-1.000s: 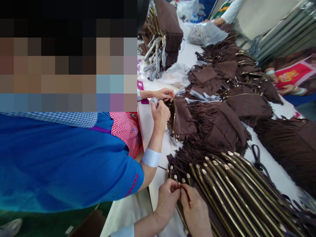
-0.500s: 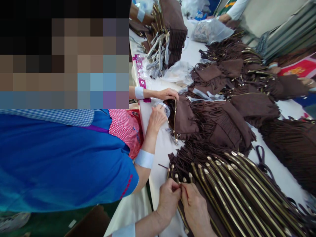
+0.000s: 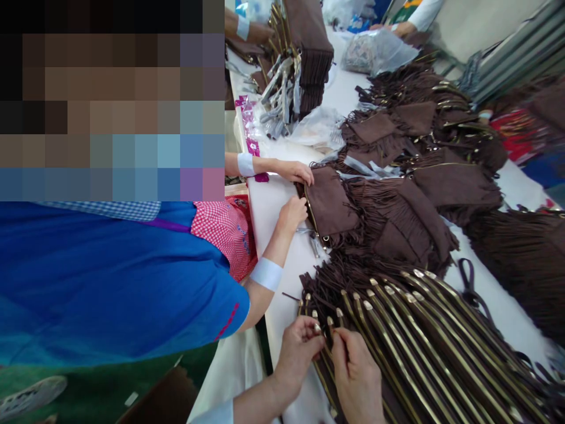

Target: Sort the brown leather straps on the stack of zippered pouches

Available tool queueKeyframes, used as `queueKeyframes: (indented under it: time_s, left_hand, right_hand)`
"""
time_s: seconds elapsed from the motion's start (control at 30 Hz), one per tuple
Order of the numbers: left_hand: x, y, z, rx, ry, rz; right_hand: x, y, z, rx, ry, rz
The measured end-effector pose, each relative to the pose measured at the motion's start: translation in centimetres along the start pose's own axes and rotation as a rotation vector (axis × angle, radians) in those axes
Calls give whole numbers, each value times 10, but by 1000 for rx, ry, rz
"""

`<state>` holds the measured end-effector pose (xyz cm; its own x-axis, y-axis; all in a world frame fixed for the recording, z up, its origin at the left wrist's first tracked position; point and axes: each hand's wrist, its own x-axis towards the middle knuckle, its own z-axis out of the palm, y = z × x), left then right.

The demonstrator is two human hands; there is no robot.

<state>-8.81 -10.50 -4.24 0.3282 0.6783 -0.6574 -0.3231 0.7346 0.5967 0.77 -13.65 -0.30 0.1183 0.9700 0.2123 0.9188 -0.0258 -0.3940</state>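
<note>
At the lower edge of the head view, a row of brown fringed bags (image 3: 424,347) lies packed with gold zippers upward, many ending in shiny metal tips. My left hand (image 3: 298,351) is closed in a pinch, a small shiny metal zipper end (image 3: 317,327) showing at its fingertips. Close beside it, my right hand (image 3: 356,374) pinches a brown bag's zipper (image 3: 331,322) just below its metal tip. Both hands are over the left end of the row. The exact grip between thumb and finger is partly hidden.
A co-worker in blue (image 3: 132,294) stands at the left, one hand (image 3: 293,213) inside a brown fringed bag (image 3: 333,200). More fringed bags (image 3: 454,182) cover the white table (image 3: 286,259). A stacked pile (image 3: 311,41) and plastic bag (image 3: 375,53) lie farther off.
My hands have moved slightly apart, and a metal tip now shows at my left fingertips. The co-worker's nearer hand has gone into the bag, and the clear plastic it held is out of sight.
</note>
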Motion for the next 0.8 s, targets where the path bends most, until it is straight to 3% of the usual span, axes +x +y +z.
queueKeyframes:
  time_s: [0.3,0.6,0.7,0.8]
  left_hand:
    - [1,0,1,174,21,25]
    - [8,6,3,241,50,32]
    - [11,5,2,283,74,1]
    - [14,3,1,417,53,70]
  right_hand:
    - [-31,15,-4,11,-63,22]
    - [-37,19,-5,61,-84,51]
    - [-37,20,-7,43,-33,31]
    - [-29,25,-19,-129,96,-36]
